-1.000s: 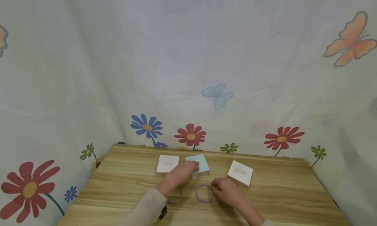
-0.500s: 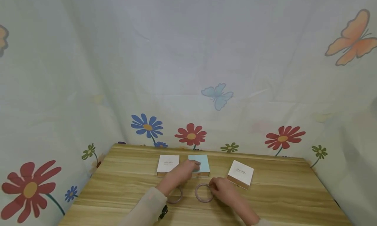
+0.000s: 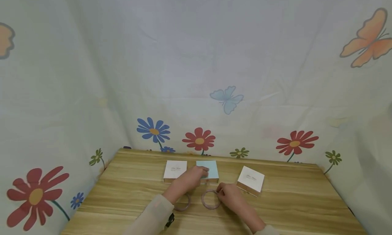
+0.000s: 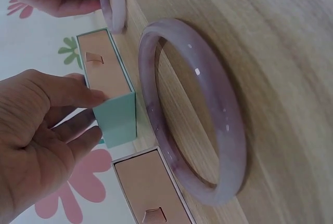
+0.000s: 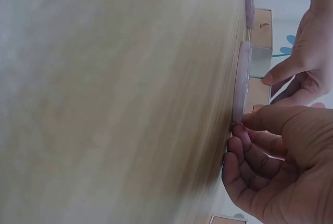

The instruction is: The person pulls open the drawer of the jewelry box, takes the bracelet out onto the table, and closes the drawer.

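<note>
In the head view my left hand (image 3: 190, 179) lies over the near left corner of a light blue box (image 3: 211, 168). The left wrist view shows its thumb at the front edge and relaxed fingers against the box. To the right, my right hand (image 3: 231, 196) pinches the edge of a pale purple bangle (image 3: 210, 208) between thumb and fingertips, low at the table. Under my left forearm, a second purple bangle (image 4: 229, 125) lies flat, partly hidden in the head view. The light blue box's peach front (image 4: 101, 68) carries a small pull tab.
A white box (image 3: 175, 169) with small print stands left of the light blue one. Another white box (image 3: 251, 179) sits at an angle on the right. The wooden table (image 3: 294, 201) ends at a curtain (image 3: 263, 126) printed with flowers and butterflies.
The light blue box has turned from askew to square with the left white box, under my left hand. The bangle at my right hand has shifted slightly left with it.
</note>
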Demonstrator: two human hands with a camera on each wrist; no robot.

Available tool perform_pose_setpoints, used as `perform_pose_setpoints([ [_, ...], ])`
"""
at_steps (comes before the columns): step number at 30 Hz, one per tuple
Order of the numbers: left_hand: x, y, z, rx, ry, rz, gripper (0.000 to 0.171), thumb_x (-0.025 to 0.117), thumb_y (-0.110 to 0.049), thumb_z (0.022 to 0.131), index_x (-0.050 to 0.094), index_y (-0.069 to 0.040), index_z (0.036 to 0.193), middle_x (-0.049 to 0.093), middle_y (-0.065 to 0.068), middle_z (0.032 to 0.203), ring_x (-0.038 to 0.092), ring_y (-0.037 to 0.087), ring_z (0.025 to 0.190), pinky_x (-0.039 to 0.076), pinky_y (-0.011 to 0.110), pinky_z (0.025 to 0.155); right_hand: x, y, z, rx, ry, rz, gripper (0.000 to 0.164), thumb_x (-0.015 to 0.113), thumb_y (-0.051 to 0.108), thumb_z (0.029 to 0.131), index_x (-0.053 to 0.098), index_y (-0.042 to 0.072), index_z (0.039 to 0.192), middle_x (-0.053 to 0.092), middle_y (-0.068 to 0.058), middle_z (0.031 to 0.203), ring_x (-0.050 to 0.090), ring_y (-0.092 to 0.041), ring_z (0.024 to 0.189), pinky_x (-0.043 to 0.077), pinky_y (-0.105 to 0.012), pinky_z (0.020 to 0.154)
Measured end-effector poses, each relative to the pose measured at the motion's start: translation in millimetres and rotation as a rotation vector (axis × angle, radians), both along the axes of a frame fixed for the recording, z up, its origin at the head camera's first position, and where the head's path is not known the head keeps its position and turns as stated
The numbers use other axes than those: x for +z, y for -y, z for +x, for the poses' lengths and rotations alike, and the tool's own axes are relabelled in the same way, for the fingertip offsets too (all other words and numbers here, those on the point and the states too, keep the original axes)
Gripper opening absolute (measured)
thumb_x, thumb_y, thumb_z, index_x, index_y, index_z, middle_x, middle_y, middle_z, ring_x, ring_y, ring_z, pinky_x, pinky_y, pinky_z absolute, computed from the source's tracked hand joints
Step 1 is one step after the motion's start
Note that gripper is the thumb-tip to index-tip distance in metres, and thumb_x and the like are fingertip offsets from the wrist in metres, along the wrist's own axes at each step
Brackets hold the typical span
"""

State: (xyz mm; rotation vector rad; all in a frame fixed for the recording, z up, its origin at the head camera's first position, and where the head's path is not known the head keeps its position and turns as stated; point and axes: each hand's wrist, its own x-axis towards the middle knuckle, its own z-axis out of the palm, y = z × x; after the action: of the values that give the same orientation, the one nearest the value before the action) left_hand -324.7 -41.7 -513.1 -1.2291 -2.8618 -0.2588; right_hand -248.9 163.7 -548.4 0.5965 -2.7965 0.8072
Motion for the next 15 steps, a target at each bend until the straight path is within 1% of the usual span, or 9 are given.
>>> perform_pose_setpoints([
  [3, 0.4, -0.6, -0.3, -0.006, 0.002, -0.001, 0.044, 0.062, 0.014, 0.087, 0.073, -0.01, 0.123, 0.061, 0.004, 0.142, 0.06, 0.023, 0.127, 0.049, 0.031, 0.102, -0.4, 1.1, 0.1, 0.005, -0.028, 0.016, 0.004, 0.075, 0.001, 0.085, 0.073, 0.002, 0.088, 0.064, 0.005, 0.068, 0.052, -0.001, 0.06, 0.045, -0.02, 0.054],
  [5, 0.4, -0.9, -1.3, -0.005, 0.008, -0.003, 0.044, 0.063, 0.014, 0.087, 0.073, -0.01, 0.123, 0.061, 0.005, 0.142, 0.06, 0.024, 0.127, 0.049, 0.031, 0.102, 0.5, 1.5, 0.2, 0.006, -0.027, 0.019, 0.003, 0.075, 0.002, 0.086, 0.073, 0.002, 0.087, 0.068, 0.002, 0.07, 0.057, -0.003, 0.061, 0.047, -0.021, 0.055],
  [7, 0.3, -1.3, -2.4, -0.002, 0.011, -0.004, 0.044, 0.062, 0.013, 0.088, 0.073, -0.01, 0.124, 0.06, 0.004, 0.142, 0.059, 0.024, 0.128, 0.049, 0.032, 0.103, 2.7, 1.1, 0.4, 0.002, -0.001, 0.006, 0.002, 0.074, 0.004, 0.087, 0.073, 0.002, 0.088, 0.07, -0.002, 0.073, 0.061, -0.008, 0.063, 0.049, -0.023, 0.056],
  [10, 0.0, -1.7, -4.6, 0.0, 0.019, -0.001, 0.045, 0.062, 0.013, 0.088, 0.072, -0.01, 0.125, 0.059, 0.004, 0.143, 0.058, 0.024, 0.13, 0.047, 0.032, 0.105, 5.7, -0.9, 0.6, -0.007, 0.06, -0.028, 0.005, 0.072, 0.007, 0.091, 0.073, 0.002, 0.09, 0.072, -0.005, 0.078, 0.066, -0.012, 0.068, 0.052, -0.026, 0.059],
  [13, -0.6, -1.7, -6.2, -0.012, 0.018, 0.004, 0.045, 0.062, 0.014, 0.087, 0.072, -0.01, 0.125, 0.06, 0.003, 0.143, 0.058, 0.024, 0.13, 0.047, 0.032, 0.105, 6.8, -4.0, 2.1, -0.02, 0.096, -0.018, 0.005, 0.07, 0.007, 0.092, 0.073, 0.003, 0.093, 0.071, -0.003, 0.08, 0.063, -0.012, 0.069, 0.052, -0.027, 0.061],
  [15, -0.9, -1.3, -6.4, -0.022, 0.018, 0.005, 0.046, 0.063, 0.015, 0.086, 0.073, -0.01, 0.124, 0.061, 0.004, 0.142, 0.058, 0.024, 0.129, 0.046, 0.032, 0.106, 6.1, -6.5, 3.4, -0.023, 0.096, 0.003, 0.006, 0.07, 0.008, 0.092, 0.074, 0.004, 0.094, 0.07, -0.001, 0.08, 0.062, -0.01, 0.07, 0.051, -0.027, 0.062],
])
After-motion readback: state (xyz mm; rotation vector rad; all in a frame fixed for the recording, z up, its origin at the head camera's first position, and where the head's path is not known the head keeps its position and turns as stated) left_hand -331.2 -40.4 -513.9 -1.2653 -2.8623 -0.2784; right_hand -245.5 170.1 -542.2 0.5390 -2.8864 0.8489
